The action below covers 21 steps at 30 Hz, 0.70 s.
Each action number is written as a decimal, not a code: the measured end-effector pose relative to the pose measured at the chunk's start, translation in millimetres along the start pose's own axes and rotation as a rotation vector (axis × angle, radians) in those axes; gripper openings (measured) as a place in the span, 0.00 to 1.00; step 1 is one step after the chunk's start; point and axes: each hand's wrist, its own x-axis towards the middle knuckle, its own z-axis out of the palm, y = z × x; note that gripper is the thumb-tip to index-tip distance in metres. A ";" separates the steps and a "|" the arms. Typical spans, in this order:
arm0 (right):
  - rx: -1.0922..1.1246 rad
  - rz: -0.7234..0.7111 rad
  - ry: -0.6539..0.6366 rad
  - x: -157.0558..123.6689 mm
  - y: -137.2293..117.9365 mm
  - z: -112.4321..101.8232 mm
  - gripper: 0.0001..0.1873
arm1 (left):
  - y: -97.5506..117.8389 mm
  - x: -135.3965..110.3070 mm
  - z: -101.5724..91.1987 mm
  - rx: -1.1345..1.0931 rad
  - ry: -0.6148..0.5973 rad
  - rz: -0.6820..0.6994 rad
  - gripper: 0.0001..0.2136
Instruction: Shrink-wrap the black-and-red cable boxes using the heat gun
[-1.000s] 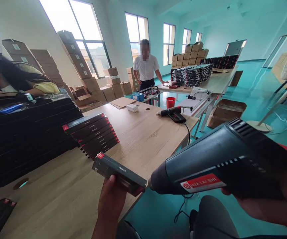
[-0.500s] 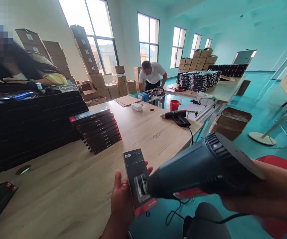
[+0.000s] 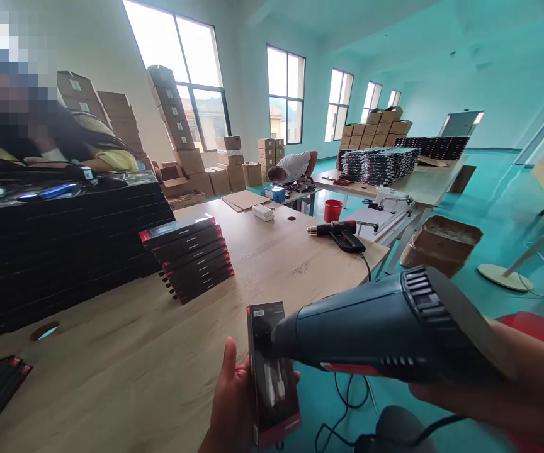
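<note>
My left hand (image 3: 234, 393) grips a slim black box (image 3: 265, 371) with a red lower edge, a barcode label near its top and a clear window showing pale items. The thumb lies along the box's left side, and fingertips show at its right. My right hand (image 3: 461, 377) is wrapped round the handle of a dark heat gun (image 3: 357, 330), its grip mostly hidden behind the body. The nozzle points left over the upper half of the box. Whether the tip touches the box I cannot tell.
A stack of black boxes (image 3: 191, 258) stands on the wooden table (image 3: 158, 358), beside a larger dark stack (image 3: 64, 251). A second heat gun (image 3: 340, 234) lies near the right edge. Two people work beyond, one at left, one bent over (image 3: 295, 167) at the back. A cable hangs below.
The nozzle has shifted from the box's lower window to its upper part. The box sits slightly lower and further right in view. The person at the back has bent down further.
</note>
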 end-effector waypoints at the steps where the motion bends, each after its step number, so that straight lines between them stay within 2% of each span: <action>1: -0.028 -0.015 0.054 0.8 -1.9 -0.1 0.15 | 0.2 -0.2 0.5 -0.005 -0.009 -0.004 0.39; 3: -0.076 -0.083 0.128 6.5 -7.7 -1.1 0.12 | 1.1 -1.1 2.6 -0.018 -0.038 -0.010 0.40; 6: -0.066 -0.182 0.077 14.6 -12.3 -5.4 0.09 | 3.2 -3.4 5.0 -0.030 -0.081 -0.015 0.39; 9: -0.049 -0.142 0.032 9.5 -6.9 -10.4 0.16 | 5.3 -5.4 4.5 -0.026 -0.111 -0.040 0.41; 12: -0.099 -0.166 0.096 2.3 -6.1 -10.6 0.22 | 5.3 -7.1 3.3 0.004 -0.095 -0.044 0.41; 14: -0.157 -0.264 0.119 2.8 -10.8 -7.9 0.16 | 4.1 -8.8 3.4 0.022 -0.056 -0.029 0.40; 16: -0.185 -0.305 0.081 3.9 -12.8 -5.7 0.11 | 3.4 -11.1 4.1 0.032 -0.026 -0.014 0.40; 18: -0.144 -0.208 0.053 -0.1 -6.7 -5.5 0.08 | 4.1 -13.0 4.4 0.033 -0.032 -0.021 0.41; 21: -0.049 0.045 0.113 -13.7 11.2 -6.3 0.02 | 7.3 -13.2 2.7 0.028 -0.092 -0.030 0.43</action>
